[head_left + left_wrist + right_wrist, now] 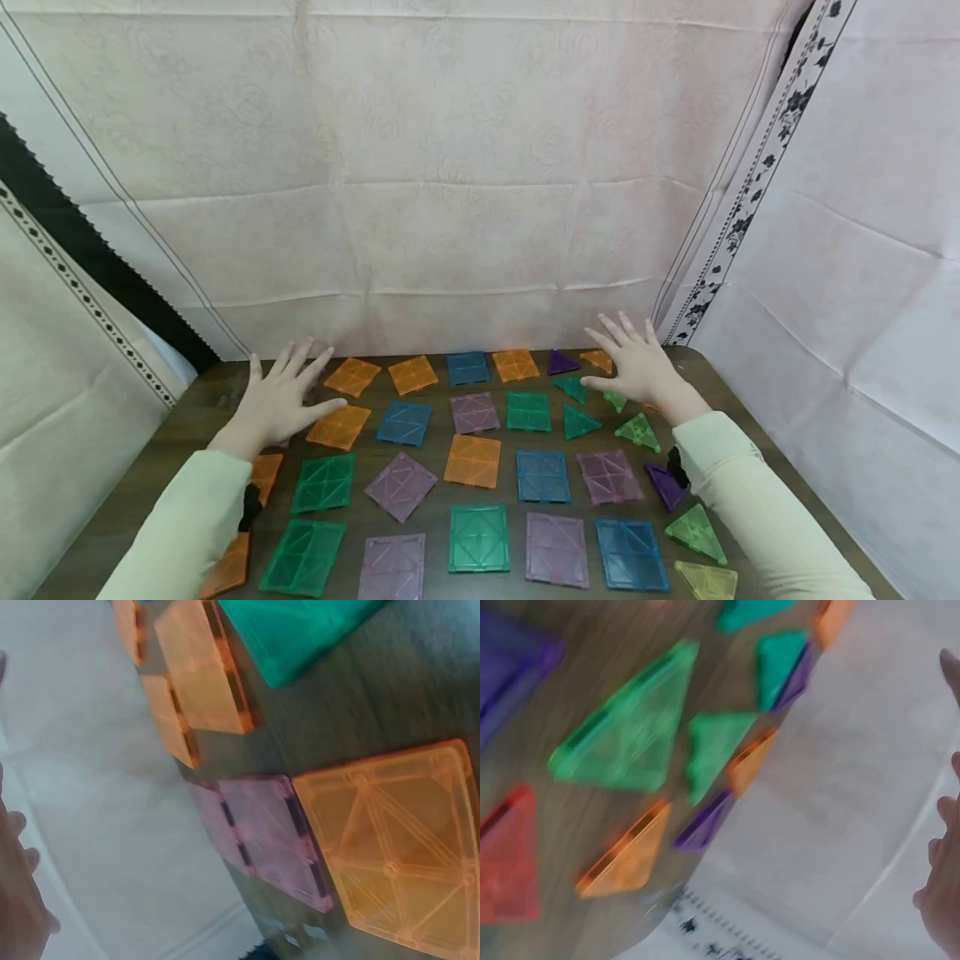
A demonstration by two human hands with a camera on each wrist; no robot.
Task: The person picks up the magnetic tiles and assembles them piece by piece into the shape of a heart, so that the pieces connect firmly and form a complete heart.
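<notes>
Both hands hover above a table spread with translucent magnetic tiles, fingers spread and nothing held. At the table's far left, my left hand (273,408) is nearest to an orange square tile (339,427); in the left wrist view part of this hand (19,896) shows at the left edge. Over the far right, my right hand (637,367) is near a teal triangle tile (572,389) and a light-green triangle tile (639,432). Only some fingers and part of the right hand (943,892) appear in the right wrist view. Some tiles are hidden beneath the hands and sleeves.
Loose rows of square tiles include a green one (478,538), a blue one (632,555) and a purple one (557,550). Triangles gather on the right, among them a red one (514,859). A pale cloth (480,167) hangs behind the dark table (420,504).
</notes>
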